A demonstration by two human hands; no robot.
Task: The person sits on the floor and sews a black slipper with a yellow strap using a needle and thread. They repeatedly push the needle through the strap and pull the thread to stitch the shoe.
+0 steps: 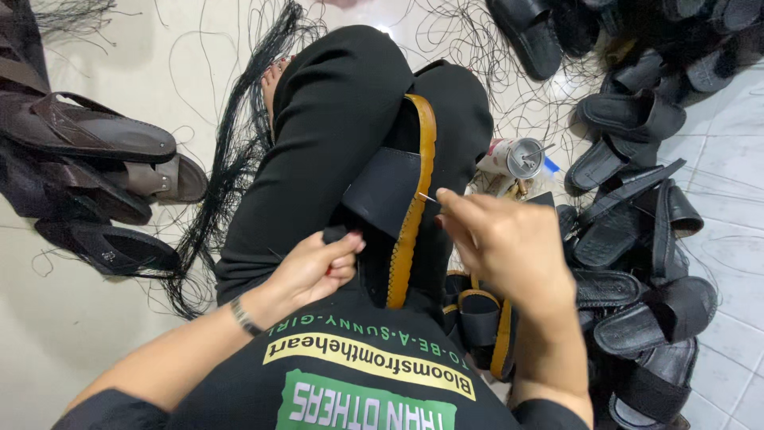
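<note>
A black slide sandal (390,191) with a tan-edged sole lies across my lap between my black-trousered legs, sole edge turned toward my right hand. My left hand (314,267) grips the near end of the sandal by its strap. My right hand (497,239) pinches a thin metal needle (428,197) whose tip touches the tan sole edge (414,215). Stitch holes run along that edge.
A bundle of black thread (231,175) trails on the tiled floor at my left. Brown sandals (95,159) are piled at far left. Several black sandals (637,239) are heaped at right. A small can (513,157) stands beyond my right knee. More tan-edged sandals (481,318) lie under my right forearm.
</note>
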